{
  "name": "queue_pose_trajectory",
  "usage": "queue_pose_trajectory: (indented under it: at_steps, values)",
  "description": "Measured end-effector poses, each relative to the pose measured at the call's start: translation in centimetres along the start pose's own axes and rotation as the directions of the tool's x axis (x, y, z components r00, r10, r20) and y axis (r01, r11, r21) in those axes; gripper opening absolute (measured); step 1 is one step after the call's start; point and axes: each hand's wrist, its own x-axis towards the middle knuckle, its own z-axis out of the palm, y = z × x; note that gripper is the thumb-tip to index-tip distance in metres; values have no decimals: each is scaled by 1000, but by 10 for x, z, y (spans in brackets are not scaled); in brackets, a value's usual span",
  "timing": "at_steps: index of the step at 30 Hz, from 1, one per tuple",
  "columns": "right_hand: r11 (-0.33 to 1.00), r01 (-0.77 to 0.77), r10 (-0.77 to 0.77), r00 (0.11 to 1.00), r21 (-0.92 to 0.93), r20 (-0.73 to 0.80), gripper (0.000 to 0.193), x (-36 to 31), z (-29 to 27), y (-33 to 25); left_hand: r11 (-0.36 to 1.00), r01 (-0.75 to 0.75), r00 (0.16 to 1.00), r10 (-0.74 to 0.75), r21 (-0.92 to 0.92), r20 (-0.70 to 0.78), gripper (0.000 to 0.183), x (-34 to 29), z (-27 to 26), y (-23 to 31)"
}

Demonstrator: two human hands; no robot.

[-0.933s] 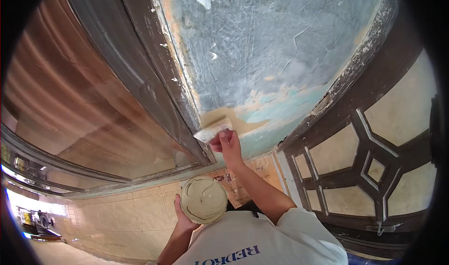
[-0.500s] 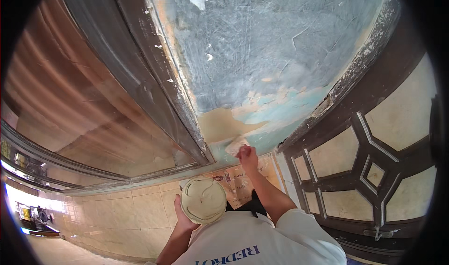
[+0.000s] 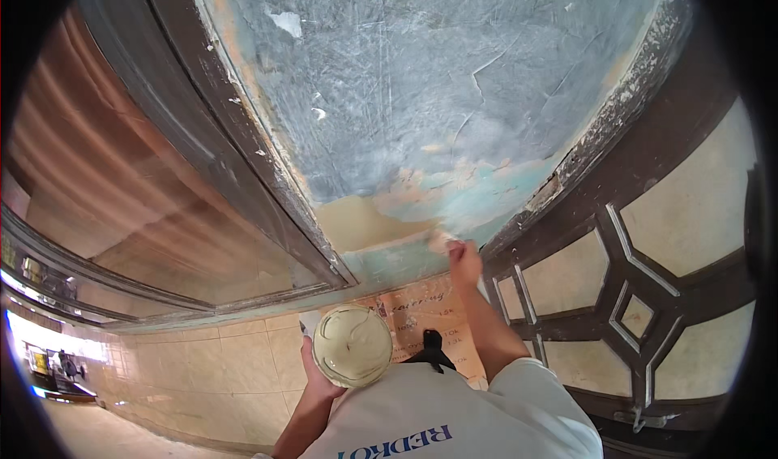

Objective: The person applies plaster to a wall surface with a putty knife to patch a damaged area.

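My left hand (image 3: 322, 378) cups a round tub (image 3: 353, 345) from its left side. The tub is full to near the rim with a pale, creamy paste that looks like wall putty. Higher and to the right, my right hand (image 3: 463, 258) grips a small flat putty knife (image 3: 441, 240), whose pale blade is blurred by motion. The blade meets the lower wall at the right end of a smooth, beige putty patch (image 3: 356, 222). Around that patch, the wall (image 3: 405, 86) shows worn grey-blue paint, with turquoise and peach areas low down.
On the left stands a dark-framed window (image 3: 235, 151) with a reddish curtain behind it. A dark wooden door (image 3: 632, 297) with pale panels is on the right. Beige tiles (image 3: 235, 362) and an orange printed sheet (image 3: 446, 329) lie below the wall, near a dark foot (image 3: 433, 341).
My right hand and the putty knife have swept rightward and slightly up along the lower wall. The view has shifted a little, while the left hand keeps its hold on the tub.
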Motion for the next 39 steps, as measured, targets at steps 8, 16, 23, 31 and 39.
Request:
queue_pose_trajectory:
  at_steps: [8,16,23,31,39]
  values:
    - [944,22,-120,953,330,280,22,-20,53,-77,995,21,998,-15,-101,54,82,17,25,-23]
    - [986,-6,-21,988,168,156,15,6,14,58,996,-84,996,83,-38,-13,86,21,41,-41]
    - [848,282,-464,804,449,371,17,-39,45,-67,984,-96,995,95,-150,-17,85,28,38,-56]
    - [874,273,-388,890,403,238,24,2,40,-82,980,-145,989,139,-134,-55,86,29,46,-69]
    - [964,195,-258,842,179,473,27,11,14,52,972,-129,992,124,-197,-38,88,36,42,-79]
